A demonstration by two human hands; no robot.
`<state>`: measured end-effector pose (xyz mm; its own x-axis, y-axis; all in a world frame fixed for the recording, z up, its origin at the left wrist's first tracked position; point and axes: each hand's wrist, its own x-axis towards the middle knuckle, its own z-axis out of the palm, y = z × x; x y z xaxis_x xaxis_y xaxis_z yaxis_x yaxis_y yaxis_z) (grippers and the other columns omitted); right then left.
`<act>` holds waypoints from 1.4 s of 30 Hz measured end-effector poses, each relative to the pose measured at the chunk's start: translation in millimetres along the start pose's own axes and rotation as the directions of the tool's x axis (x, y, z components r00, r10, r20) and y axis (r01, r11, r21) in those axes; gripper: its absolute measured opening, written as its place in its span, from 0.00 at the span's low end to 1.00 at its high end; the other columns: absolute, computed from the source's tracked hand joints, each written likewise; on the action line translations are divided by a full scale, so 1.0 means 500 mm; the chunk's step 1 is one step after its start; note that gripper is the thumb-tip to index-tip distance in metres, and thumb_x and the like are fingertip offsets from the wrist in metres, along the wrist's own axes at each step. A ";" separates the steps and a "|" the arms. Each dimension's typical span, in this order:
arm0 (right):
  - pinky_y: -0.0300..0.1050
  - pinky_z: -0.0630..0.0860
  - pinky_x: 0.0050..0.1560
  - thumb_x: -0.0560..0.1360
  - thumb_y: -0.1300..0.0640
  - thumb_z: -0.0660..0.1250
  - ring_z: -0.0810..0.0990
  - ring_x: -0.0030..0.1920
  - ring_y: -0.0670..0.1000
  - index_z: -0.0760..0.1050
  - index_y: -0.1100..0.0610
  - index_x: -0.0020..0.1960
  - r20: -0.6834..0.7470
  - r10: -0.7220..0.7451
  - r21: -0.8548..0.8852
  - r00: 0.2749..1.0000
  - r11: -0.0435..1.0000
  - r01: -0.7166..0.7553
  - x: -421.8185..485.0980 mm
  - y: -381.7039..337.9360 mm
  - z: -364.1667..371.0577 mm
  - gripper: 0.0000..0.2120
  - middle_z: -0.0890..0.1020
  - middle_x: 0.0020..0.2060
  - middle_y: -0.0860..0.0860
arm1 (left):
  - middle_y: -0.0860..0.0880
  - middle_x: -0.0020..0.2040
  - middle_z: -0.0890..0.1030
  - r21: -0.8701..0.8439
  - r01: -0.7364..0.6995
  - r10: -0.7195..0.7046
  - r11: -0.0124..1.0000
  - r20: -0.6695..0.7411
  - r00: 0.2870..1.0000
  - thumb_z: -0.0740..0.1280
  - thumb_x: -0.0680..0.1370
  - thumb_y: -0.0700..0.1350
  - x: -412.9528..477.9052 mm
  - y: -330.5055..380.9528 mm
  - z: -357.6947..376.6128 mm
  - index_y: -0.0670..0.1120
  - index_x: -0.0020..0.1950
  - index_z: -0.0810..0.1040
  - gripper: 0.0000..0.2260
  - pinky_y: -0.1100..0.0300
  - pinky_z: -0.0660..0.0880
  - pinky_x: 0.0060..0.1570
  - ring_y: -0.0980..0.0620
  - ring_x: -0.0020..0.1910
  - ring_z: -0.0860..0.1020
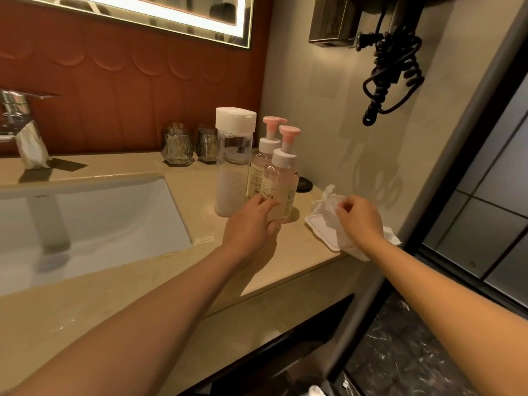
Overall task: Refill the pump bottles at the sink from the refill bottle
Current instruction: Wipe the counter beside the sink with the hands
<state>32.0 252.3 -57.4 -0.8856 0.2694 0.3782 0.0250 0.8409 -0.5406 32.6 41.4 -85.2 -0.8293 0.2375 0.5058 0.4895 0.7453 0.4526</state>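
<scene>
Two clear pump bottles with pink pump heads stand on the beige counter right of the sink: the near pump bottle (281, 178) and the far pump bottle (264, 158) just behind it. A tall clear refill bottle (233, 167) with a white cap stands to their left, about a third full of white liquid. My left hand (251, 224) grips the base of the near pump bottle. My right hand (358, 218) pinches a crumpled white tissue (328, 204) over a flat white tray (323, 230).
A white sink basin (85, 224) lies at the left under a chrome tap (23, 132). Two dark glass tumblers (177, 147) stand by the back wall. A small black disc (304, 184) lies behind the bottles. A coiled black cord (391, 72) hangs on the right wall.
</scene>
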 end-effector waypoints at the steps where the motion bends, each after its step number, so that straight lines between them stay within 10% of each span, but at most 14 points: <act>1: 0.42 0.67 0.41 0.79 0.59 0.59 0.74 0.43 0.52 0.75 0.60 0.50 -0.009 -0.019 0.064 1.000 0.998 0.020 -0.002 -0.011 -0.010 0.07 0.78 0.44 0.54 | 0.50 0.65 0.71 -0.024 0.018 -0.019 1.000 -0.015 1.000 0.63 0.77 0.46 -0.001 -0.004 -0.003 0.50 0.68 0.70 0.18 0.54 0.75 0.52 0.50 0.60 0.73; 13: 0.37 0.75 0.37 0.79 0.55 0.61 0.79 0.40 0.47 0.75 0.55 0.52 0.466 -0.260 0.392 0.846 0.918 0.066 -0.153 -0.193 0.043 0.06 0.79 0.41 0.48 | 0.49 0.59 0.75 0.031 0.109 -0.106 0.994 -0.080 0.991 0.64 0.77 0.44 -0.084 -0.058 -0.107 0.49 0.62 0.73 0.14 0.54 0.75 0.50 0.51 0.56 0.76; 17: 0.40 0.74 0.42 0.77 0.55 0.65 0.78 0.43 0.47 0.75 0.53 0.52 0.380 -0.272 0.209 0.884 0.956 0.204 -0.143 -0.190 0.036 0.05 0.80 0.48 0.50 | 0.49 0.58 0.76 0.077 0.137 -0.129 0.988 -0.093 0.987 0.64 0.77 0.44 -0.124 -0.088 -0.164 0.49 0.62 0.74 0.13 0.53 0.76 0.50 0.51 0.54 0.76; 21: 0.43 0.71 0.59 0.75 0.51 0.66 0.74 0.60 0.48 0.72 0.51 0.63 0.559 -0.319 -0.046 0.765 0.910 0.413 -0.139 -0.138 0.015 0.17 0.74 0.63 0.48 | 0.50 0.56 0.77 0.025 0.121 -0.119 0.992 -0.059 0.991 0.64 0.77 0.44 -0.131 -0.069 -0.161 0.49 0.58 0.77 0.10 0.53 0.76 0.51 0.53 0.51 0.77; 28: 0.41 0.53 0.71 0.81 0.47 0.54 0.57 0.74 0.47 0.55 0.51 0.76 0.683 -0.274 -0.078 0.677 0.895 0.440 -0.163 -0.095 0.027 0.25 0.57 0.76 0.49 | 0.43 0.61 0.74 0.203 0.111 -0.176 0.973 0.339 0.924 0.59 0.80 0.50 -0.100 0.015 -0.049 0.41 0.60 0.74 0.16 0.53 0.71 0.55 0.45 0.58 0.73; 42: 0.52 0.40 0.73 0.82 0.45 0.42 0.40 0.76 0.53 0.41 0.48 0.77 0.749 -0.215 -0.208 0.627 0.822 0.531 -0.162 -0.191 0.129 0.25 0.41 0.77 0.53 | 0.42 0.64 0.72 0.319 0.054 -0.195 0.946 0.430 0.881 0.56 0.81 0.53 -0.097 -0.102 -0.135 0.40 0.61 0.71 0.19 0.56 0.68 0.54 0.45 0.59 0.72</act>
<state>71.6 119.7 -84.8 -0.9077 -0.3634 -0.2098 -0.3529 0.9316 -0.0868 66.0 -49.9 -83.2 -0.9425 0.3316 0.0417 0.3323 0.9168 0.2217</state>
